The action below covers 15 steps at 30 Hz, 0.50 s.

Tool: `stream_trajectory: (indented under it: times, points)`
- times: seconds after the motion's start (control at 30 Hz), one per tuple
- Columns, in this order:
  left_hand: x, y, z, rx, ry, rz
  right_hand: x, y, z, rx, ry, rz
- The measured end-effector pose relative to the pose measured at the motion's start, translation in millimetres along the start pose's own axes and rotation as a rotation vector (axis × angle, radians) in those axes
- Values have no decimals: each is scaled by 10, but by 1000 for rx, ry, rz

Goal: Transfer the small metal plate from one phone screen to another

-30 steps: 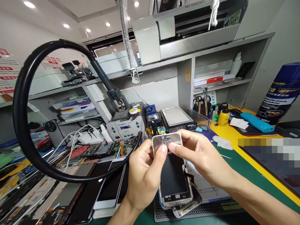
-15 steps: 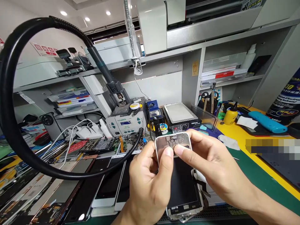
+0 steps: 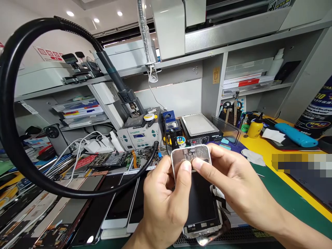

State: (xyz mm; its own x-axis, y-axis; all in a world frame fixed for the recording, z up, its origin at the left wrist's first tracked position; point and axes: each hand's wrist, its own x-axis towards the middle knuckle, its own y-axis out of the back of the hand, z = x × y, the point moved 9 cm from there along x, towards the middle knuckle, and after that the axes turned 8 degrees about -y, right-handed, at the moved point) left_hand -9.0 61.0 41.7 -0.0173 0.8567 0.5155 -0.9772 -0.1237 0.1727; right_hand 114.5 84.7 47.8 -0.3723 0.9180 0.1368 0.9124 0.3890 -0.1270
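Observation:
Near the bottom centre, both hands hold a partly taken-apart phone (image 3: 203, 204) with a pale rim, a metallic upper part and a dark panel below. My left hand (image 3: 168, 200) wraps the phone's left side, its thumb pressed on the metallic part. From the right, my right hand (image 3: 233, 183) grips the upper edge, its thumb tip close beside the left thumb on the same part. The fingers behind the phone are mostly hidden. Beside its lower right edge hang a white and a dark strip, partly covered by my right hand. A shiny piece (image 3: 203, 239) shows under its lower end.
Several phones and screens (image 3: 88, 211) lie in a row at left. A thick black hose (image 3: 10, 138) loops over them from a hot-air station (image 3: 140, 135). Behind stands a flat heating plate (image 3: 199, 126). A yellow bottle (image 3: 255, 127) and blue tool (image 3: 295, 134) sit at right.
The phone's lower end has shifted slightly up and left, and more of the shiny piece shows beneath it. Both hands keep nearly the same grip, thumbs still on the metallic part.

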Motion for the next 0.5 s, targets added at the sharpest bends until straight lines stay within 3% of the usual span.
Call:
stream_trajectory:
  times: [0.5]
  points:
    - [-10, 25, -12, 93, -29, 11, 1, 13, -1, -38, 12, 17]
